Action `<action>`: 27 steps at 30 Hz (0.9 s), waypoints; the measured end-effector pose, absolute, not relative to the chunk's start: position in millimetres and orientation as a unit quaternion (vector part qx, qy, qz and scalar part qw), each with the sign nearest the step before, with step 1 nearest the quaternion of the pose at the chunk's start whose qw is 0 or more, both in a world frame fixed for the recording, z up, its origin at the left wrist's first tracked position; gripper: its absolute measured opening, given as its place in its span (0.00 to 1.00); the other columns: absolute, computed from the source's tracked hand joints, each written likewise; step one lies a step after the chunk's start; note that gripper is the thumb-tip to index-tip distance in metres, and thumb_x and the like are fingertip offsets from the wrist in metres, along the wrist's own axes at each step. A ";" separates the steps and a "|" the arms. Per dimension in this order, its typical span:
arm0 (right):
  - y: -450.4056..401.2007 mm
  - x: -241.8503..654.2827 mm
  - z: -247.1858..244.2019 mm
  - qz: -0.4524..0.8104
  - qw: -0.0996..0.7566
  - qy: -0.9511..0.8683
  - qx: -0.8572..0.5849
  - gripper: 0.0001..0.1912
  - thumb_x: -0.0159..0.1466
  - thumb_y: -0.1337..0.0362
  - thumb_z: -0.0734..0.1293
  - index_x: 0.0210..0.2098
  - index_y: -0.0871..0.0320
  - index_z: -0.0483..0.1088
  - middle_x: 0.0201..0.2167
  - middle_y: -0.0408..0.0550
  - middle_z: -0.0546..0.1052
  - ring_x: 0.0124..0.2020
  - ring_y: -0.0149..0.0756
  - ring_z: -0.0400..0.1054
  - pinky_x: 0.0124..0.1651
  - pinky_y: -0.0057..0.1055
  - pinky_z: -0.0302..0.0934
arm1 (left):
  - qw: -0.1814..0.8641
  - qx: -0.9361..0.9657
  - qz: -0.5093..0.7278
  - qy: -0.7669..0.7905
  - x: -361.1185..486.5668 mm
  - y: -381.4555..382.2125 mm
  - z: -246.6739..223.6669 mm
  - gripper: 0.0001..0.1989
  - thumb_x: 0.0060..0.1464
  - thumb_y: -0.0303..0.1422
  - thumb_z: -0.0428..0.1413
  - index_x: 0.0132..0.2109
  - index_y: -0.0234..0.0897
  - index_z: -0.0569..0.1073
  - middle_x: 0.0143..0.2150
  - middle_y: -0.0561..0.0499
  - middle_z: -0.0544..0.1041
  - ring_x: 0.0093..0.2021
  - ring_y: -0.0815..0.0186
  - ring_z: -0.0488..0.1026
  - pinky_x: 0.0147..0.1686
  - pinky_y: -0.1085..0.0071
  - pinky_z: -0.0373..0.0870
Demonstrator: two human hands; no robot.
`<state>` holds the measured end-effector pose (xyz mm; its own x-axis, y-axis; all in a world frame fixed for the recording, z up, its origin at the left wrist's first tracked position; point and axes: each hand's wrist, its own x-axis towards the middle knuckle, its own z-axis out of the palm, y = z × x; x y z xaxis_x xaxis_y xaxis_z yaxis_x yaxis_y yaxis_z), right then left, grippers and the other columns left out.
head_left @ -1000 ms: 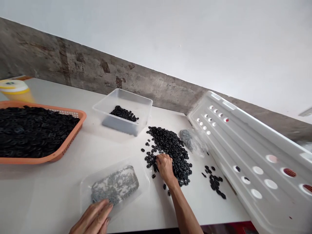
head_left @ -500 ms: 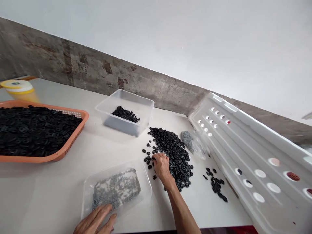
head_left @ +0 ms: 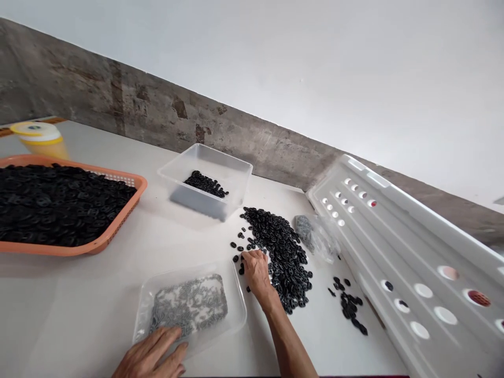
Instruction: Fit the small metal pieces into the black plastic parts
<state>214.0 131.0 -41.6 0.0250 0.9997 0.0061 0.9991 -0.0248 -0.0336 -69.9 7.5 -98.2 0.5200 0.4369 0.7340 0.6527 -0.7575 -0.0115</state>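
My left hand rests at the near edge of a clear plastic box holding many small grey metal pieces; its fingers are spread and reach over the rim. To the right, my right hand is at the left side of a heap of small black oval pieces, its fingers bent down together at some loose pieces. What lies under those fingertips is hidden. Behind it stands a second clear box with a small pile of black pieces inside.
An orange basket full of black parts stands on the left, with a yellow-lidded container behind. A plastic bag of grey pieces and a smaller black group lie by the leaning white panel.
My right hand has shifted slightly left and down along the edge of the heap. My left hand stays by the near box. The view has tilted slightly.
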 end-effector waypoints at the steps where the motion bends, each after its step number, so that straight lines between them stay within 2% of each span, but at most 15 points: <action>1: 130.6 214.0 -40.8 0.009 0.010 -0.700 -0.714 0.13 0.69 0.62 0.61 0.42 0.67 0.69 0.41 0.49 0.70 0.50 0.30 0.64 0.58 0.37 0.60 | 0.137 -0.858 -0.382 -0.314 -67.1 7.9 -91.1 0.15 0.61 0.28 0.47 0.40 0.43 0.79 0.40 0.50 0.81 0.37 0.63 0.80 0.32 0.71 0.80; 4: 132.5 212.6 -38.2 0.011 -0.003 -0.701 -0.713 0.13 0.69 0.61 0.61 0.42 0.68 0.69 0.41 0.49 0.70 0.50 0.31 0.64 0.59 0.37 0.60 | 0.101 -0.842 -0.430 -0.309 -61.1 8.8 -66.4 0.14 0.62 0.30 0.48 0.36 0.38 0.79 0.36 0.48 0.80 0.34 0.66 0.79 0.33 0.75 0.79; 10: 138.8 205.0 -31.3 0.034 -0.001 -0.697 -0.716 0.13 0.68 0.62 0.62 0.43 0.67 0.69 0.42 0.50 0.70 0.51 0.32 0.64 0.60 0.38 0.60 | 0.030 -0.798 -0.462 -0.385 -66.2 10.0 -38.3 0.12 0.62 0.30 0.49 0.41 0.33 0.78 0.38 0.46 0.78 0.38 0.72 0.77 0.39 0.80 0.77; 14: 136.8 204.7 -29.0 0.057 0.032 -0.694 -0.717 0.12 0.68 0.62 0.62 0.42 0.68 0.69 0.41 0.49 0.70 0.51 0.32 0.64 0.59 0.38 0.59 | 0.032 -0.780 -0.465 -0.417 -70.2 11.7 -34.1 0.11 0.62 0.28 0.50 0.43 0.33 0.77 0.40 0.47 0.77 0.40 0.73 0.77 0.42 0.82 0.75; 18: 133.0 210.0 -30.9 0.097 0.098 -0.693 -0.708 0.12 0.67 0.63 0.63 0.38 0.68 0.69 0.37 0.48 0.70 0.47 0.29 0.65 0.57 0.36 0.60 | -0.015 -0.780 -0.452 -0.433 -65.1 15.7 -35.2 0.10 0.61 0.27 0.49 0.44 0.36 0.76 0.40 0.50 0.77 0.40 0.74 0.76 0.42 0.83 0.75; 21: 129.3 215.8 -32.2 0.143 0.172 -0.673 -0.705 0.12 0.68 0.62 0.62 0.38 0.68 0.69 0.34 0.46 0.71 0.40 0.26 0.66 0.52 0.30 0.63 | -0.020 -0.801 -0.401 -0.445 -56.5 23.1 -38.0 0.12 0.62 0.28 0.48 0.42 0.37 0.76 0.38 0.51 0.77 0.37 0.72 0.77 0.38 0.80 0.76; 23: 126.2 221.2 -33.3 0.191 0.225 -0.650 -0.701 0.13 0.67 0.61 0.63 0.41 0.67 0.69 0.31 0.45 0.70 0.33 0.22 0.65 0.44 0.25 0.63 | -0.004 -0.815 -0.371 -0.446 -50.6 29.1 -39.5 0.14 0.62 0.28 0.46 0.40 0.37 0.77 0.37 0.50 0.77 0.35 0.70 0.77 0.34 0.77 0.76; 27: 117.8 235.2 -37.3 0.312 0.314 -0.599 -0.667 0.20 0.63 0.54 0.64 0.41 0.68 0.70 0.23 0.43 0.68 0.22 0.19 0.59 0.29 0.18 0.57 | -0.035 -0.825 -0.352 -0.441 -43.7 35.7 -41.1 0.16 0.61 0.28 0.45 0.39 0.38 0.78 0.32 0.50 0.77 0.32 0.70 0.75 0.30 0.78 0.73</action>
